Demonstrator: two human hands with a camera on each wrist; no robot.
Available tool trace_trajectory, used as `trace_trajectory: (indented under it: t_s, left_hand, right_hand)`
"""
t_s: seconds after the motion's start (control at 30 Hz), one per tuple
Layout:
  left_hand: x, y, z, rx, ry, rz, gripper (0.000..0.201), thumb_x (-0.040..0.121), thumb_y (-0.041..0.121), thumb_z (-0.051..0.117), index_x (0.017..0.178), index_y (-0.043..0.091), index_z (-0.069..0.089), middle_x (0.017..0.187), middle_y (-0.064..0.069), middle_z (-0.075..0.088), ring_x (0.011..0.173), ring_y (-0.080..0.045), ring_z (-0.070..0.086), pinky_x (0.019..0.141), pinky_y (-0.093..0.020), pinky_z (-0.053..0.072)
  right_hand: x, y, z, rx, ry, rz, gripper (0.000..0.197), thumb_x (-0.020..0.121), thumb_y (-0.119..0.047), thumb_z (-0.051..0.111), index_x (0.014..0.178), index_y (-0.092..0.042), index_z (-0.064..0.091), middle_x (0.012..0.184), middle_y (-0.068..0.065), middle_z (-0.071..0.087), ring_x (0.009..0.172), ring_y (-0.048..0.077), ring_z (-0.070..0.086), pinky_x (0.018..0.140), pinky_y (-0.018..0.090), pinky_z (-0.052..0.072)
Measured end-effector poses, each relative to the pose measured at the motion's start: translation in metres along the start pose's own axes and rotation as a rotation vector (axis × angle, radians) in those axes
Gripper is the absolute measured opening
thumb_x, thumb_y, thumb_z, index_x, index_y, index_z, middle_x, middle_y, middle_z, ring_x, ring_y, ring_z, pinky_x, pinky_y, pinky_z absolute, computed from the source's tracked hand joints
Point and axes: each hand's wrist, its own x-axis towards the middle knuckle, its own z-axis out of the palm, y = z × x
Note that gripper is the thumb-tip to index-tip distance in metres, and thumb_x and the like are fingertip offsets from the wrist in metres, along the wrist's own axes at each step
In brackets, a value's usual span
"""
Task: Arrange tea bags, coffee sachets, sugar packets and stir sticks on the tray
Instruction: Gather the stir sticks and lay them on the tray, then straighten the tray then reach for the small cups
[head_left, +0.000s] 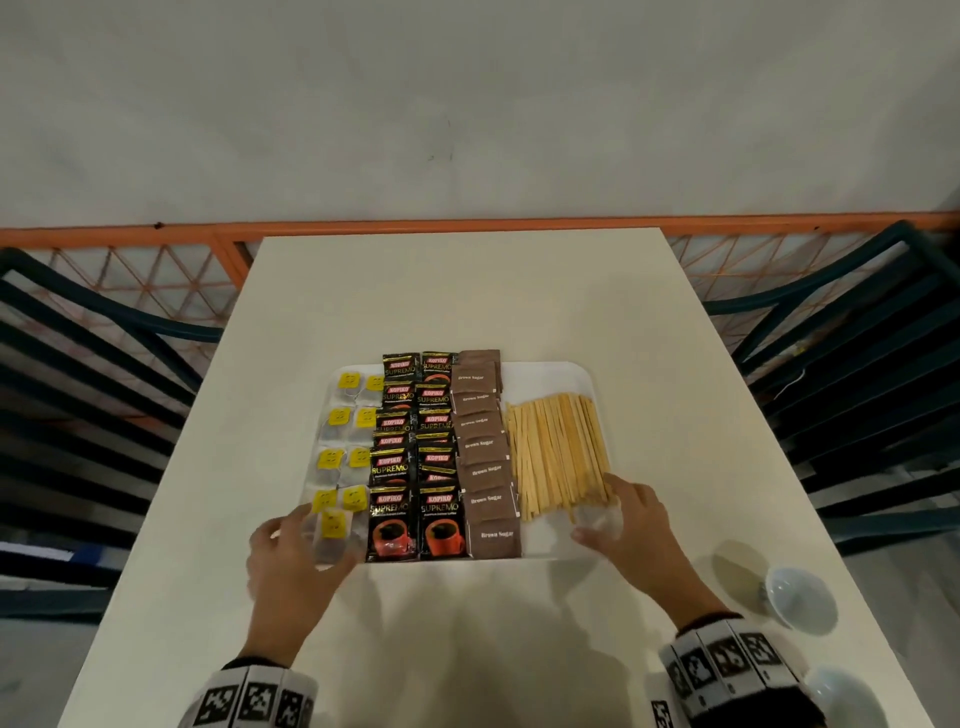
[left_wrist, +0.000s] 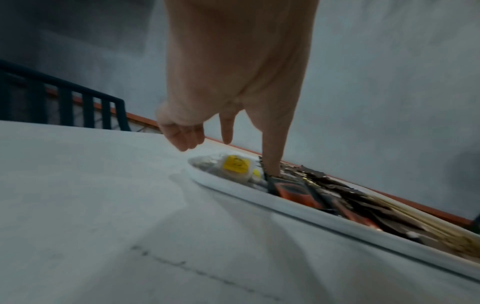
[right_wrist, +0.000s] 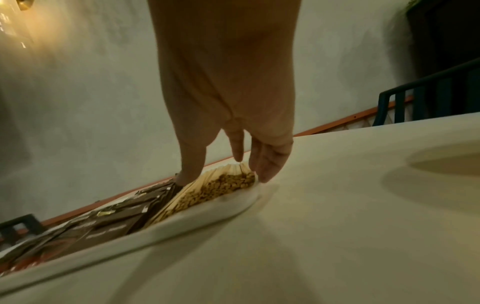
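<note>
A white tray (head_left: 545, 371) lies mid-table. On it, from left to right, are tea bags (head_left: 343, 452) with yellow tags, black coffee sachets (head_left: 415, 457), brown sugar packets (head_left: 483, 457) and a bundle of wooden stir sticks (head_left: 556, 452). My left hand (head_left: 324, 535) spans the nearest tea bag (left_wrist: 235, 164) at the tray's near-left corner. Its thumb (left_wrist: 272, 164) touches the sachets' edge and its fingers hang loosely off the rim (left_wrist: 259, 197). My right hand (head_left: 595, 509) brackets the near ends of the stir sticks (right_wrist: 221, 185) with straight fingers (right_wrist: 267, 164).
Two white bowls (head_left: 800, 600) (head_left: 841, 696) stand on the table's near-right corner. Dark slatted chairs flank the table on the left (head_left: 104, 389) and on the right (head_left: 857, 364). An orange mesh fence (head_left: 156, 270) runs behind, and the table's far half is bare.
</note>
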Motion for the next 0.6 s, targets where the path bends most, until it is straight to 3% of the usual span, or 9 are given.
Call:
trace_trajectory:
  t_s: [0.07, 0.23, 0.43, 0.6]
  left_hand:
    - [-0.001, -0.013, 0.002, 0.001, -0.031, -0.023, 0.084, 0.047, 0.030, 0.092, 0.121, 0.008, 0.057, 0.118, -0.023, 0.057, 0.111, -0.045, 0.047, 0.085, -0.055, 0.045]
    - [-0.012, -0.011, 0.000, -0.133, -0.016, -0.094, 0.079, 0.058, 0.018, 0.087, 0.128, 0.009, 0.050, 0.127, -0.022, 0.049, 0.123, -0.037, 0.038, 0.098, -0.052, 0.038]
    - [-0.025, -0.015, 0.008, -0.167, -0.018, -0.099, 0.082, 0.059, 0.013, 0.086, 0.130, 0.002, 0.047, 0.128, -0.027, 0.045, 0.116, -0.041, 0.044, 0.096, -0.052, 0.041]
    - [-0.029, -0.011, 0.013, -0.166, 0.035, -0.043, 0.076, 0.059, 0.003, 0.085, 0.125, -0.010, 0.049, 0.119, -0.030, 0.055, 0.116, -0.044, 0.042, 0.091, -0.055, 0.044]
  right_hand:
    - [0.000, -0.001, 0.000, -0.049, 0.004, -0.053, 0.082, 0.072, -0.037, 0.076, 0.140, -0.019, 0.032, 0.136, 0.011, 0.037, 0.124, 0.029, 0.036, 0.104, 0.036, 0.032]
    - [0.015, -0.009, 0.000, -0.131, 0.104, -0.169, 0.078, 0.072, -0.040, 0.075, 0.137, -0.016, 0.038, 0.131, 0.015, 0.042, 0.118, 0.029, 0.038, 0.099, 0.037, 0.036]
    - [0.018, -0.005, -0.005, -0.110, 0.018, -0.230, 0.090, 0.065, -0.051, 0.075, 0.139, -0.023, 0.033, 0.138, 0.007, 0.033, 0.126, 0.026, 0.030, 0.105, 0.041, 0.032]
    - [0.021, 0.000, -0.006, -0.098, 0.062, -0.240, 0.082, 0.072, -0.042, 0.073, 0.140, -0.019, 0.033, 0.136, 0.010, 0.037, 0.123, 0.025, 0.032, 0.103, 0.037, 0.033]
